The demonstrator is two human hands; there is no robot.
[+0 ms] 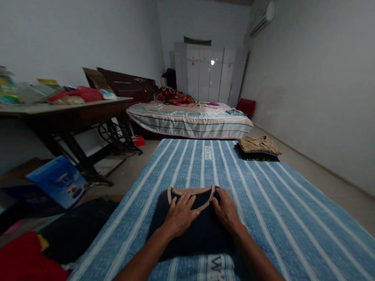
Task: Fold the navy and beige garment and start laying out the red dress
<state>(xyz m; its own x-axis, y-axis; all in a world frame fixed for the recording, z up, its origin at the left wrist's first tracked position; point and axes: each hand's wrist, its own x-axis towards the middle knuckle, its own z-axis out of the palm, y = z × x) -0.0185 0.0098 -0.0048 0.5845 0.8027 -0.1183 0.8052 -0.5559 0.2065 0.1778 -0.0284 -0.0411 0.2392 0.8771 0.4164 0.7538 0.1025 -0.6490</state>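
Note:
A folded dark navy shirt (199, 234) with a beige-trimmed neckline lies on the striped blue cover in front of me, its collar facing away. My left hand (182, 214) rests flat on the left part of the neckline, fingers spread over the cloth. At the right end of the collar, my right hand (226, 208) has its thumb on the trim and its fingers curled round the shoulder edge, pinching the fabric. Both forearms reach in from the bottom edge of the view.
Folded clothes (258, 148), tan on top of dark, are stacked at the far right corner of the striped cover (281, 203). Red and dark clothes (23, 255) lie low at left beside a blue box (58, 183). A treadle table (88, 109) and a bed (187, 121) stand beyond.

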